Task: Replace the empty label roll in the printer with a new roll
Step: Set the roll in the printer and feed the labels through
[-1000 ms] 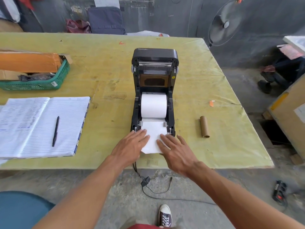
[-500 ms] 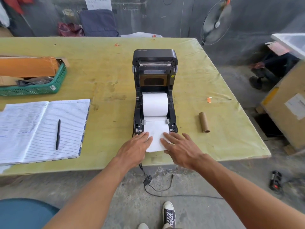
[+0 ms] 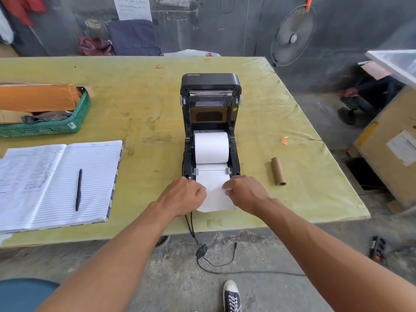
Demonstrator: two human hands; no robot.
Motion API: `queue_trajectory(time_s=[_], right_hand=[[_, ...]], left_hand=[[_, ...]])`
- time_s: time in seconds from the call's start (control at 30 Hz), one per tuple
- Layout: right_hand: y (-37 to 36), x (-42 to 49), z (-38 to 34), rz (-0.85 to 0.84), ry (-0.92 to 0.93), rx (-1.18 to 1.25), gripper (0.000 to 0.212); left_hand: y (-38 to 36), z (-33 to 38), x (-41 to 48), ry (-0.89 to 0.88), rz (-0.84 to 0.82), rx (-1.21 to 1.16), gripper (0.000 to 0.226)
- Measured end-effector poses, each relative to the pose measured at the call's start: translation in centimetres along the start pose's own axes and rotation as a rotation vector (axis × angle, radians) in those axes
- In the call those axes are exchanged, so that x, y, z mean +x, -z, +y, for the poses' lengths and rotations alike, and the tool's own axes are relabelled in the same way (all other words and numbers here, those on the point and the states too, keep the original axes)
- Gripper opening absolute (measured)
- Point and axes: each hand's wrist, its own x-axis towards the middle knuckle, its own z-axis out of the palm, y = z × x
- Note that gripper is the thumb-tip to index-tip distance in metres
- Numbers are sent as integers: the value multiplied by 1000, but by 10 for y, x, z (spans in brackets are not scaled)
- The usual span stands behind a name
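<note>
A black label printer (image 3: 210, 86) stands on the yellow-green table with its lid tilted up. A full white label roll (image 3: 211, 147) sits in its bay, and a white label strip (image 3: 213, 194) runs out over the front onto the table. My left hand (image 3: 183, 195) has its fingers curled on the strip's left edge. My right hand (image 3: 245, 193) pinches the strip's right edge. An empty brown cardboard core (image 3: 278, 171) lies on the table to the right of the printer.
An open lined notebook (image 3: 54, 183) with a black pen (image 3: 78, 189) lies at the left. A green basket (image 3: 49, 127) of cardboard stands behind it. The printer cable (image 3: 202, 253) hangs off the table's front edge. A fan and a cardboard box stand to the right.
Both hands went from lying flat with spread fingers on the label strip to curled fingers gripping its two edges near the printer's front.
</note>
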Motion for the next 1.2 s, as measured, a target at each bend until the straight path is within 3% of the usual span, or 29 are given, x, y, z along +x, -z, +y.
queue_trajectory(time_s=[0.07,0.17,0.5,0.7,0.8,0.97,1.2], right_hand=[[1,4,-1,-5,16,-50,20],[0,8,-3,3,67,-131,15],[-5,19,-3,67,125,-193,4],[-2,16,-6,47,89,-155,19],[5,11,-5,20,75,-125,10],[22,3,-12,42,2,-93,11],[70,5,-18,169,-158,-63,16]], left_hand=[[-3,5,6,-5,-14,84,38],[-12,5,11,-15,-16,180,10],[-23,-2,17,-34,24,279,15],[-18,-2,16,-62,11,212,17],[-12,-8,13,-83,3,139,28],[8,-12,10,-58,88,33,29],[72,-9,24,1,376,-9,23]])
